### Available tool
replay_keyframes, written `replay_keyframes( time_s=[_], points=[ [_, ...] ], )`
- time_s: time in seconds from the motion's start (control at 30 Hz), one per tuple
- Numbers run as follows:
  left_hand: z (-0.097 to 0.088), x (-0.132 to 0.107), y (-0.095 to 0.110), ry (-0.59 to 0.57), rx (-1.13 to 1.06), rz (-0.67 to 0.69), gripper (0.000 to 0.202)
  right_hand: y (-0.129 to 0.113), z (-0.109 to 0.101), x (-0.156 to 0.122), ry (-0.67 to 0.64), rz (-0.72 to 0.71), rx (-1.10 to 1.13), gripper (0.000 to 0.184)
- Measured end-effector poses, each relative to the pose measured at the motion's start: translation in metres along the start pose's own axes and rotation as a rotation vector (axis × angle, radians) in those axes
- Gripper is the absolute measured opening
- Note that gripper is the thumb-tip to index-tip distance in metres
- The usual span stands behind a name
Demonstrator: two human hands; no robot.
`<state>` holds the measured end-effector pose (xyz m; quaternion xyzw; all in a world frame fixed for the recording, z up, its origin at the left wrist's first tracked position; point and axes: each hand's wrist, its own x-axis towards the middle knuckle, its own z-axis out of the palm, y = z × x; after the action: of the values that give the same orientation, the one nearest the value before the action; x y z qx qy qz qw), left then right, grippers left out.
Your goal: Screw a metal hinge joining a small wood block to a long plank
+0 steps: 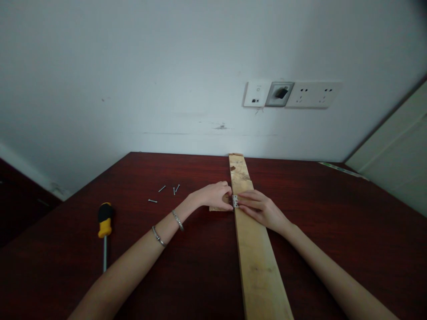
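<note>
A long pale wooden board (255, 260) lies on the dark red table, running from the wall toward me. At its left edge is a small silver hinge (235, 201) with screw holes. The fingertips of my right hand (265, 210) are pressed together against the hinge, over the board. My left hand (215, 195) curls its thumb and fingers around a small wooden piece (215, 208) that butts up to the board's left side. Part of that piece is hidden beneath the hand. Two silver bracelets circle my left wrist.
Several screws (162, 188) lie on the table (187, 275) left of my left hand. A yellow and black screwdriver (105, 224) rests farther left. The white wall (187, 80) with a row of sockets (312, 94) stands behind the table. A patterned strip (343, 170) lies at the back right.
</note>
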<state>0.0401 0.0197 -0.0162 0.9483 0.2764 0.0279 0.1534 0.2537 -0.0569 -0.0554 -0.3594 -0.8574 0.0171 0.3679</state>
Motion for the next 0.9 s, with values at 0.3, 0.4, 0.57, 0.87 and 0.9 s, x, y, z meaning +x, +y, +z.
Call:
replay_keyframes(
  time_s=[0.3, 0.4, 0.57, 0.87, 0.9],
  points=[
    [-0.0043, -0.0011, 0.0055, -0.018, -0.012, -0.019, 0.043, 0.0043, 0.0029, -0.0033, -0.038, 0.016, -0.005, 0.025],
    [-0.0056, -0.0016, 0.0067, -0.020, -0.022, -0.022, 0.042, 0.0046, 0.0031, -0.0033, -0.043, 0.015, -0.008, 0.023],
    [-0.0055, -0.0019, 0.0063, -0.010, -0.014, -0.015, 0.042, 0.0058, 0.0030, -0.0034, -0.060, 0.018, -0.013, 0.021],
    [-0.0046, -0.0019, 0.0058, 0.006, -0.008, -0.009, 0.041, 0.0031, 0.0020, -0.0027, -0.046, 0.021, -0.012, 0.021],
    [-0.0042, -0.0018, 0.0054, 0.007, -0.007, -0.007, 0.042, 0.0028, 0.0018, -0.0026, -0.045, 0.022, -0.012, 0.021]
  ],
)
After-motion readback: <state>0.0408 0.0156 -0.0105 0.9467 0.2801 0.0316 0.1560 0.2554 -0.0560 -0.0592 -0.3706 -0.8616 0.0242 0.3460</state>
